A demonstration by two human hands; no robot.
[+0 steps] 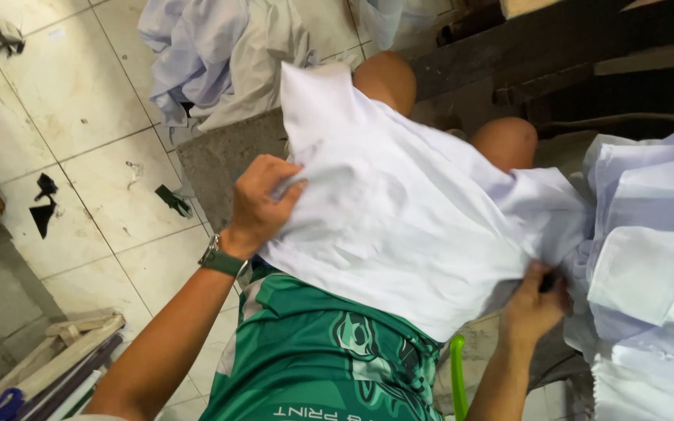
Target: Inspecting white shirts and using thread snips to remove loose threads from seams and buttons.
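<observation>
I am spreading the white shirt [399,218] flat over my knees, my left hand [263,204] pinching its near edge and my right hand [536,304] gripping its far corner, so next I should pull both ends to smooth it.

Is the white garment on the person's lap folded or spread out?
Spread out: the white garment drapes across both knees, left hand gripping one edge, right hand the other.
</observation>
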